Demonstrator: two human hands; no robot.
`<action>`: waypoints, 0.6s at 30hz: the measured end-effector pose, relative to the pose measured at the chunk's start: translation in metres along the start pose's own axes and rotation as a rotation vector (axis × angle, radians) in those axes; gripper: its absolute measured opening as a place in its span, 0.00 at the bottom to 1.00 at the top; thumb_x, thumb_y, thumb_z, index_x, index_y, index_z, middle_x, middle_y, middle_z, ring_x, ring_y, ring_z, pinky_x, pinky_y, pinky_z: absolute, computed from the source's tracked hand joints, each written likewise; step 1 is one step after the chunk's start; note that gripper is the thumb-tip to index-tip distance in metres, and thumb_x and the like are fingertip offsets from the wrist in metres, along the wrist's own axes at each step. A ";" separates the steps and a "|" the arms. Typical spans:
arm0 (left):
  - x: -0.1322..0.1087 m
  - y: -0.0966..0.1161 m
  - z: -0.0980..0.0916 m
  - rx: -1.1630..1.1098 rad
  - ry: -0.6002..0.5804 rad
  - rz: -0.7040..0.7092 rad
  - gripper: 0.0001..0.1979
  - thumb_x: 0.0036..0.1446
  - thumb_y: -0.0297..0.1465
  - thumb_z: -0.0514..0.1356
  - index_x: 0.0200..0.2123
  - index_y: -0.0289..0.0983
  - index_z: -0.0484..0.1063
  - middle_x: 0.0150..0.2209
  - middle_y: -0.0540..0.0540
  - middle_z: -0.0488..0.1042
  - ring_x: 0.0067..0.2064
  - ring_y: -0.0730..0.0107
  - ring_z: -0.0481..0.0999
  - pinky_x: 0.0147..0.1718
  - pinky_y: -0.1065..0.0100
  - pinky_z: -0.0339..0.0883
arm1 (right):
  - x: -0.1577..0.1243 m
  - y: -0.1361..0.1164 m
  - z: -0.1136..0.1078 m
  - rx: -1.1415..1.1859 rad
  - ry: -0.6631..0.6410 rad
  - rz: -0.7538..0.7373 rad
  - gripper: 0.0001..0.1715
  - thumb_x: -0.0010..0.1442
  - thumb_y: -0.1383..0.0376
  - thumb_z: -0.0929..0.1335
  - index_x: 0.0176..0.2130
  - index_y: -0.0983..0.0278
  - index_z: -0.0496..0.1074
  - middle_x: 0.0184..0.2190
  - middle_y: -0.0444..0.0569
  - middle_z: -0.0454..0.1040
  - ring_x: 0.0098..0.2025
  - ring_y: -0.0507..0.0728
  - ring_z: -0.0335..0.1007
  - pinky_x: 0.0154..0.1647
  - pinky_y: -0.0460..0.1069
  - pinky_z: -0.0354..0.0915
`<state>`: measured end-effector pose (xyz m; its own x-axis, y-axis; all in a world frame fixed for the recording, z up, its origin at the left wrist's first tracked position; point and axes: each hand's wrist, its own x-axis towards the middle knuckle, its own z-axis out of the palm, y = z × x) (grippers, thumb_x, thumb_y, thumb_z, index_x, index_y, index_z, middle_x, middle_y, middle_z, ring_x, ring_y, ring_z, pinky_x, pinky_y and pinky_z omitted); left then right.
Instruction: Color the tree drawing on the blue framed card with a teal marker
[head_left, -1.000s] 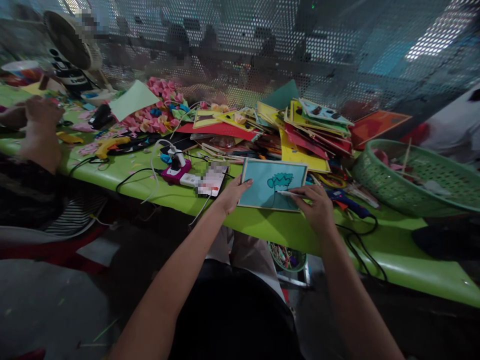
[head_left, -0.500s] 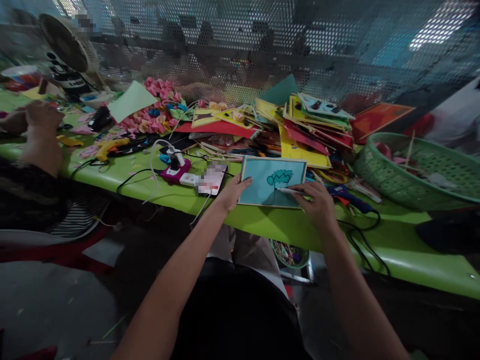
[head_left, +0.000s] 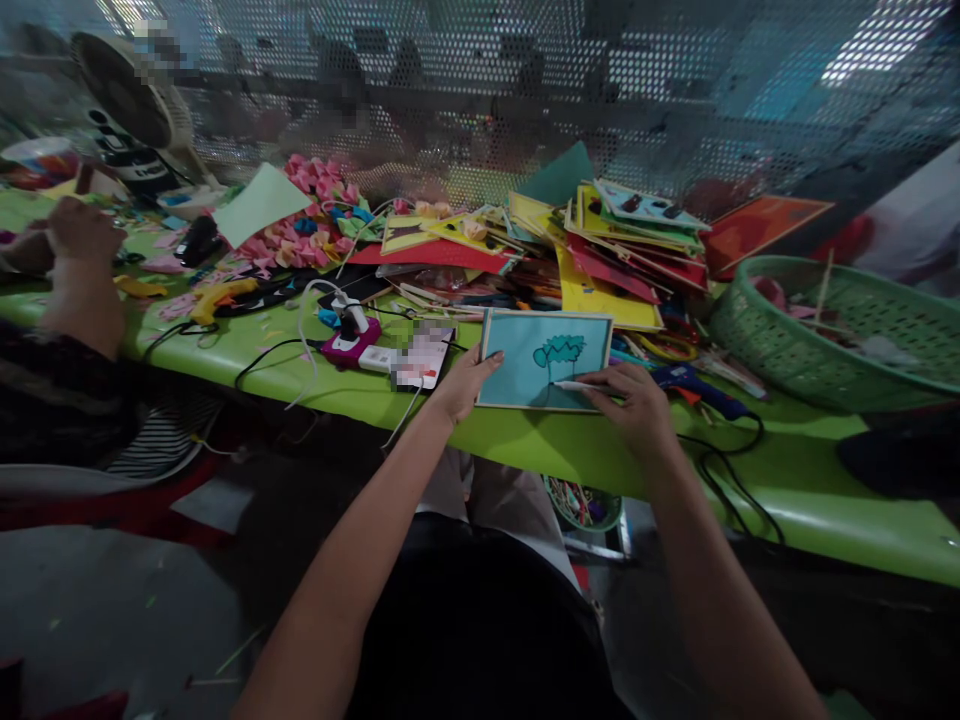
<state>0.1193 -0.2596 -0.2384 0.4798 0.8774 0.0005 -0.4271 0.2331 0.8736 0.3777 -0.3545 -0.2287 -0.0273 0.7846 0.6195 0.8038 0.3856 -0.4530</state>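
A light-blue card (head_left: 525,355) with a wooden frame and a teal tree shape lies on the green table (head_left: 525,450) near its front edge. My left hand (head_left: 466,382) grips the card's left edge, thumb on top. My right hand (head_left: 634,405) rests on the card's lower right corner, its fingers pinched around a thin white stick (head_left: 574,386) that points at the tree's trunk.
A heap of coloured cards (head_left: 615,260) lies behind the blue card. A green basket (head_left: 832,340) stands at the right. A blue glue gun (head_left: 694,385) and black cable lie beside my right hand. A phone (head_left: 424,358), a pink charger (head_left: 351,340) and another person's hand (head_left: 79,235) are to the left.
The view has shifted slightly. Both hands stay on the card. The white stick has edged a little lower along the tree's trunk.
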 end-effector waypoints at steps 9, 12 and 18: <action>0.001 0.001 -0.001 0.004 0.006 0.002 0.29 0.46 0.43 0.77 0.50 0.39 0.79 0.47 0.45 0.84 0.56 0.54 0.79 0.60 0.55 0.68 | -0.002 0.001 0.001 0.003 0.007 -0.001 0.12 0.66 0.54 0.70 0.41 0.55 0.83 0.36 0.49 0.81 0.41 0.64 0.75 0.44 0.59 0.70; 0.001 0.000 -0.001 0.003 0.000 0.002 0.31 0.45 0.44 0.77 0.50 0.39 0.79 0.47 0.44 0.84 0.55 0.52 0.80 0.59 0.54 0.69 | -0.002 0.002 0.001 0.003 -0.006 -0.010 0.11 0.65 0.54 0.71 0.40 0.54 0.84 0.35 0.48 0.82 0.40 0.63 0.75 0.44 0.59 0.70; 0.000 0.001 0.000 0.007 -0.005 0.000 0.31 0.44 0.44 0.77 0.51 0.38 0.79 0.48 0.43 0.84 0.54 0.51 0.80 0.58 0.54 0.69 | -0.002 0.003 0.002 0.000 0.012 -0.012 0.11 0.66 0.56 0.71 0.43 0.54 0.84 0.36 0.49 0.81 0.41 0.63 0.75 0.43 0.58 0.70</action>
<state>0.1190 -0.2598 -0.2375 0.4833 0.8754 0.0029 -0.4218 0.2300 0.8771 0.3795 -0.3543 -0.2327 -0.0302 0.7740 0.6324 0.8034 0.3953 -0.4454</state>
